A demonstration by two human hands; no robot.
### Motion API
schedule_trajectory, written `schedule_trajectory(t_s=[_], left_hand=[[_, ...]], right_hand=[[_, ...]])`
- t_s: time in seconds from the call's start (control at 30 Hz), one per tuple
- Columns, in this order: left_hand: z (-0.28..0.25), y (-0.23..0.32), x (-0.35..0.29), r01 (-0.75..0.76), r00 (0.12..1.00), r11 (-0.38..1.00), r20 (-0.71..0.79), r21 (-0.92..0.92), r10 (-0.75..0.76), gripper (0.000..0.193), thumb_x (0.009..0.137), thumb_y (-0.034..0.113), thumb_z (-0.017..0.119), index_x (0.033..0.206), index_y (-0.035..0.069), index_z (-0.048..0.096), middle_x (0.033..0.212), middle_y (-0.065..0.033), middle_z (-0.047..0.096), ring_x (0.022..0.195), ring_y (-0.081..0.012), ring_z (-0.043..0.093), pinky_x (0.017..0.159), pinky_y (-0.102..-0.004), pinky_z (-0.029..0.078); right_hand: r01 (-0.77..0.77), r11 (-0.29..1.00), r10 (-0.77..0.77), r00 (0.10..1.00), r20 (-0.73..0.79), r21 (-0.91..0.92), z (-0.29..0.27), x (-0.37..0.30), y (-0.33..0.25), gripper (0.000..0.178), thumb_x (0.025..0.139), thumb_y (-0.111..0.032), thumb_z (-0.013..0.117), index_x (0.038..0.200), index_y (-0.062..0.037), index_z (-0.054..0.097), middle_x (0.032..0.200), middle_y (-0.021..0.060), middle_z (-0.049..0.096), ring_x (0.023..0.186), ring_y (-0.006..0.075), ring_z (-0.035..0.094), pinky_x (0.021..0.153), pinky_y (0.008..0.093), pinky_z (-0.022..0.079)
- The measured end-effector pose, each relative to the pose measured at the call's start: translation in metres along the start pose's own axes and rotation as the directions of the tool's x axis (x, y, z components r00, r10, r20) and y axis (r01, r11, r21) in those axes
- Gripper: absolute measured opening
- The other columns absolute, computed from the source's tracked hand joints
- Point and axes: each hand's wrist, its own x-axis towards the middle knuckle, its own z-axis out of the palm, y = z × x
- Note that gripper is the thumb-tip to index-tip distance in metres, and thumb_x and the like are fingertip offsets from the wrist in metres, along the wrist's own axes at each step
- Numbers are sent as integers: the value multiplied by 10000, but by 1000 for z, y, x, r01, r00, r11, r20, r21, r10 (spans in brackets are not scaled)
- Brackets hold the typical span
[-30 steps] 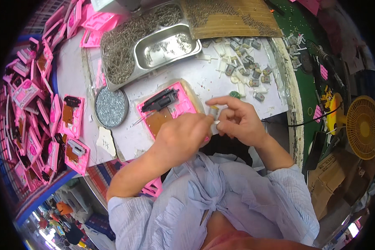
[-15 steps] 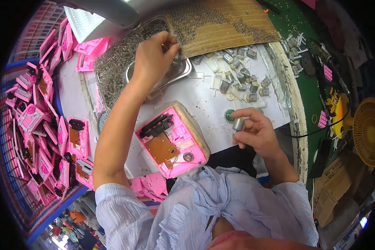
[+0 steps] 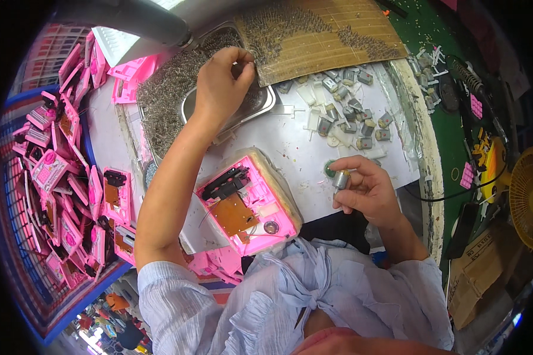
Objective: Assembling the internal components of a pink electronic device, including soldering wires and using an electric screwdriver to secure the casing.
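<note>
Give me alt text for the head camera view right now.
A person's right hand holds a small metal motor while the left hand is over a metal tray beside many small metal parts. An open pink plastic case lies between the forearms.

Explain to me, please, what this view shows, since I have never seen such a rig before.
There is no robot here: these are a person's two bare hands. The view looks down from the left one of two fisheye cameras worn on the person's head, so straight edges bend near the rim.

The right hand holds a small silver motor between thumb and fingers. The left hand is over a metal tray; whether its fingers hold anything is hidden.

On the white worktop lie an open pink case, loose motors and a cardboard sheet with small metal pieces on it.
</note>
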Motion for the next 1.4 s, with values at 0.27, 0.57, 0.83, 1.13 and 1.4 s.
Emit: schedule_trajectory(t_s=[0.27,0.57,0.83,1.13,1.4], left_hand=[[8,5,9,-229,972,965,-19,129,233,140,866,93,742,990,32,721,854,-96,679,675,-199,645,642,-318,526],[2,11,6,-199,979,975,-25,94,203,154,852,105,747,987,38,714,882,-95,662,687,-213,639,659,-328,529],[4,13,7,-223,973,941,5,253,229,137,857,136,750,965,55,729,903,-85,683,740,-249,667,685,-348,543],[6,8,3,-223,970,968,-69,111,231,118,848,114,750,935,43,712,866,-106,663,732,-264,667,673,-369,542],[5,19,9,-237,968,927,-16,292,252,149,850,179,754,907,47,718,887,-101,671,735,-277,685,674,-378,555]], right_hand=[[8,1000,-8,1000,20,5,6,2,1,460,914,45,687,1352,9,552,838,83,701,666,63,584,603,200,454],[9,1000,-9,1000,18,24,3,2,2,472,913,48,693,1362,3,552,840,74,701,665,54,577,604,196,452],[16,999,-17,999,32,30,3,2,2,469,916,47,691,1362,1,552,846,71,704,664,48,574,602,190,451],[23,999,-24,999,35,36,2,3,2,464,918,46,687,1361,2,552,845,74,708,663,48,572,603,193,451],[32,999,-34,998,50,37,3,4,2,469,919,42,686,1365,5,547,828,72,703,664,50,572,605,194,446]])
